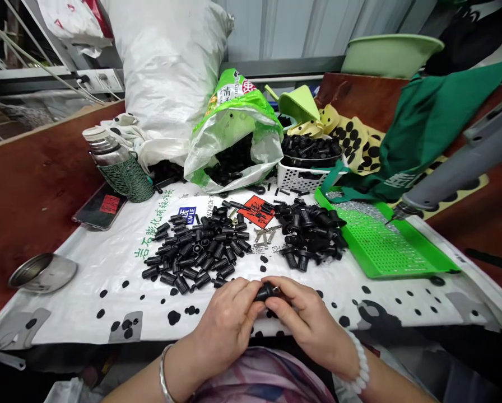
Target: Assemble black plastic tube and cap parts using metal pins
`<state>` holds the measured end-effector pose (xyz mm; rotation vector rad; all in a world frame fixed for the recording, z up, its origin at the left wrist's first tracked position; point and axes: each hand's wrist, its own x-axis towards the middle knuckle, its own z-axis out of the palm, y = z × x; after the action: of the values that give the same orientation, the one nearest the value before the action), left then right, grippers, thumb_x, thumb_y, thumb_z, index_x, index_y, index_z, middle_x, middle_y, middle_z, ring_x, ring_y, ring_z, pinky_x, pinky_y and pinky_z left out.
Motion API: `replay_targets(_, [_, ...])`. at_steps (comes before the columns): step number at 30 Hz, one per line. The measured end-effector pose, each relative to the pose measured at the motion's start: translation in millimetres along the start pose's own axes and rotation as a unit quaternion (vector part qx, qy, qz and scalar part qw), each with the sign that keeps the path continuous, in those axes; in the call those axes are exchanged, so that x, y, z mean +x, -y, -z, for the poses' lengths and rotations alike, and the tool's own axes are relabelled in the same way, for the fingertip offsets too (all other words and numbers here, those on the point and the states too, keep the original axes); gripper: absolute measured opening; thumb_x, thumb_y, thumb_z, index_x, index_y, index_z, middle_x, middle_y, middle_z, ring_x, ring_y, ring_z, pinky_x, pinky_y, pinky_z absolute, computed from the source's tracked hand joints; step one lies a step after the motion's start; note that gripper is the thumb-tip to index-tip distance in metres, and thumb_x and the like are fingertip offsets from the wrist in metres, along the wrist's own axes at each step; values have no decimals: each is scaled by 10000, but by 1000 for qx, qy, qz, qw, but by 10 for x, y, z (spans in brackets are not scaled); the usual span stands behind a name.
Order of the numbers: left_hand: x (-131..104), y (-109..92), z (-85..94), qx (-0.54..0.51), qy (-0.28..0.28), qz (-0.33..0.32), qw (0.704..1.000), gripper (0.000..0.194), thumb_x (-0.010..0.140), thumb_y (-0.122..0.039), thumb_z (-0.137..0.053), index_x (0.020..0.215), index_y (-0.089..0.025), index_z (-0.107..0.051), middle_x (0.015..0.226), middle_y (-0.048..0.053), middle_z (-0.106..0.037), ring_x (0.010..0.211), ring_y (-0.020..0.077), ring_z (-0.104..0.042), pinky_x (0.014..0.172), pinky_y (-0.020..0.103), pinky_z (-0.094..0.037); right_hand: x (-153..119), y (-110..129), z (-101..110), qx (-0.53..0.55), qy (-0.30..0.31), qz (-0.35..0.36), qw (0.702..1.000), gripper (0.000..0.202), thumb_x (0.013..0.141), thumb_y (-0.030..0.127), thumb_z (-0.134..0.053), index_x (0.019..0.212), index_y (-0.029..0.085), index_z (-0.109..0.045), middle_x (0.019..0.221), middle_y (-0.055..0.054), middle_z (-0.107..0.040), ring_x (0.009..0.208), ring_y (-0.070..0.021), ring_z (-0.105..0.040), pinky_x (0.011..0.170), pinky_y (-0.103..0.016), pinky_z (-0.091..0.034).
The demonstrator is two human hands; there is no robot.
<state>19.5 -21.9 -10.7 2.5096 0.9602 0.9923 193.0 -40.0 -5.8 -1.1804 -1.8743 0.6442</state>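
Forearms (184, 366) lead to left hand (229, 313) and right hand (312, 316), both pinching one black part (264, 292) | over white sheet (77, 302), near edge | probably light, stiff, slick; hold by thick body, sparing the silvery tip (277, 290) | black pile (200, 246) beyond

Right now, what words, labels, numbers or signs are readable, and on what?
"岩石膨化硝铵炸药": green print, white sheet
"KA LE": blue square on the sheet; character above unclear
"WJ9026-2": beside the square, rest unclear
"潮", "轻": black print on the sheet; other black characters too small or covered
"清": green-and-white bag; other print blurred
Unreadable: red diamond, green cloth, red label
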Motion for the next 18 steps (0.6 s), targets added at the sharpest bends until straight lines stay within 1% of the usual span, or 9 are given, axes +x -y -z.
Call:
replay_targets(2, [36, -26, -19, 3, 1, 0, 1000, 234, 924, -211, -392, 1082, -145, -551, 840, 96, -636, 735, 187, -603, 660, 302, -539, -4, -8, 23, 38, 14, -36, 999, 203, 910, 283, -445, 946, 171, -610, 808, -38, -690, 728, -147, -667, 629, -211, -549])
replay_targets(4, [89, -53, -16, -15, 17, 11, 1000, 248, 926, -237, -404, 1111, -147, -543, 895, 102, -636, 803, 194, -608, 717, 319, -541, 9, -30, 125, 23, 9, -26, 999, 186, 904, 284, -463, 941, 179, -612, 815, -30, -689, 711, -141, -662, 614, -204, -540])
replay_targets(6, [142, -64, 0, -23, 24, 25, 999, 344, 920, -289, -434, 1225, -137, -475, 1060, 139, -607, 971, 222, -585, 833, 360, -522, 53, -80, 306, -48, -37, 24, 998, 199, 877, 280, -514, 1031, 191, -605, 901, -47, -689, 765, -156, -660, 654, -228, -537])
replay_targets(7, [162, -60, 10, -18, 21, 30, 999, 414, 913, -314, -449, 1282, -129, -423, 1145, 161, -571, 1057, 238, -553, 888, 382, -500, 89, -119, 413, -93, -79, 53, 991, 249, 868, 278, -529, 1094, 191, -588, 954, -65, -682, 794, -169, -656, 685, -251, -535])
replay_targets(9, [176, -37, 28, 0, 11, 41, 999, 494, 904, -332, -468, 1336, -120, -356, 1248, 186, -506, 1163, 259, -487, 956, 417, -456, 177, -222, 619, -187, -153, 73, 968, 354, 877, 293, -514, 1215, 186, -533, 1085, -110, -646, 958, -229, -625, 830, -356, -502])
replay_targets(11, [159, -3, 37, 11, 9, 50, 999, 462, 904, -298, -470, 1322, -126, -378, 1252, 181, -502, 1171, 258, -479, 968, 426, -445, 262, -351, 761, -290, -189, 52, 937, 505, 876, 377, -499, 1324, 151, -436, 1191, -167, -587, 1094, -316, -553, 914, -495, -432])
replay_targets(12, [141, 14, 37, 14, 8, 52, 998, 439, 903, -280, -469, 1308, -127, -396, 1244, 178, -507, 1163, 257, -483, 966, 425, -446, 293, -419, 795, -332, -191, 38, 923, 581, 872, 422, -489, 1359, 122, -387, 1234, -198, -554, 1134, -355, -520, 915, -541, -413])
replay_targets(14, [99, 41, 30, 17, 9, 55, 998, 411, 898, -254, -473, 1285, -125, -425, 1232, 177, -511, 1147, 255, -491, 958, 420, -452, 323, -543, 796, -387, -171, 20, 906, 638, 873, 474, -459, 1372, 88, -360, 1283, -230, -509, 1165, -390, -488, 899, -575, -409])
replay_targets(18, [34, 79, 7, 22, 6, 55, 998, 370, 887, -223, -480, 1243, -122, -468, 1208, 176, -519, 1113, 256, -508, 927, 417, -470, 287, -671, 689, -392, -128, 21, 911, 596, 884, 480, -437, 1339, 96, -403, 1319, -211, -480, 1196, -354, -467, 932, -535, -417])
